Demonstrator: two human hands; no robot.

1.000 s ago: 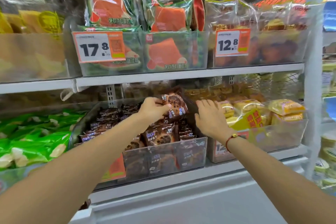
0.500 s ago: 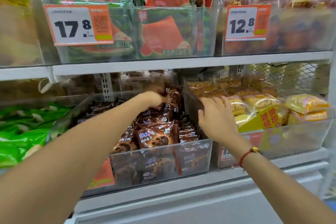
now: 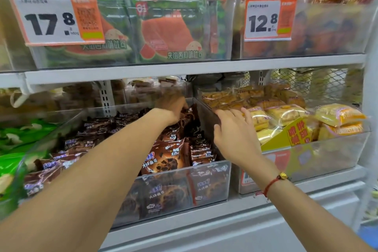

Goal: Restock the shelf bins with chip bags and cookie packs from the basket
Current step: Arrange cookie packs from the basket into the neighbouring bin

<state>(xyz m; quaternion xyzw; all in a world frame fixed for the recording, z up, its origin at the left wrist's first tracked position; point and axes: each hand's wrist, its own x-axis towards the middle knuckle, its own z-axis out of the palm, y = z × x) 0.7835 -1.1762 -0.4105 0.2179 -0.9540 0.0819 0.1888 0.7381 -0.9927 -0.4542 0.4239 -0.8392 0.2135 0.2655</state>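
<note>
The shelf [image 3: 184, 71] is carrying two tiers of clear bins. On the upper tier, bins are holding watermelon-print bags [image 3: 167, 32] and, to the right, brownish packs behind a 12.8 price tag [image 3: 268, 19]; a 17.8 tag [image 3: 55, 18] is hanging at the left.

On the lower tier, green bags [image 3: 14, 149] are lying at far left. The middle bin [image 3: 184, 188] is holding brown cookie packs [image 3: 165, 157], stacked to about its front rim. The right bin [image 3: 327, 155] is holding yellow packs [image 3: 284, 114] and a yellow card.

The left hand [image 3: 173, 106] is reaching deep into the middle bin, with fingers curled on a dark cookie pack [image 3: 189, 115] at the rear right corner. The pack is standing tilted against the bin's right wall, above the packs already stacked.

The right hand [image 3: 235, 135] is resting on the dividing wall between the middle and right bins, fingers straight and close together, thumb on the inner side of the wall. It is holding no pack and appears to be steadying the bin.

Progress, as a judgement: the cookie bin is nearly full, and one pack is being seated at the back. The basket is out of view, so the remaining stock cannot be told. No chip bags are identifiable in either hand.
</note>
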